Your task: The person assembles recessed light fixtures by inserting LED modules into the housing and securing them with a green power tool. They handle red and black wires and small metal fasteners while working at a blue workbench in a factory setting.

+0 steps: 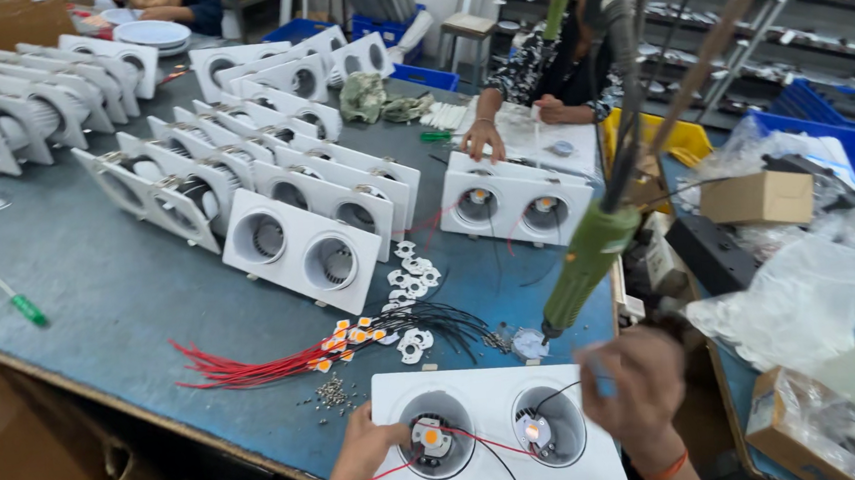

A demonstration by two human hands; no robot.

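Twin-socket white light housing lies flat at the near edge of the blue-grey table, its front side hanging close to the rim, with two round wells facing up. The left hand rests on its left end, fingers curled toward the left well, where an orange chip with a red wire and a black wire sits; whether the fingertips pinch the chip cannot be told. The right hand hovers over the right end, blurred, fingers loosely closed, just under the tip of a green power screwdriver hanging on a cord.

Open table surface is widest at the left, where only a small green-handled screwdriver lies. Between the housing and the rows behind it, the gap is taken up by a bundle of red and black wires, a small heap of screws and a scatter of white rings.

One more housing stands alone ahead with two lit-looking chips. Leaning rows of like housings fill the far left; their number is too many to count surely. A second person's hand rests beyond. One cardboard box sits at the right.
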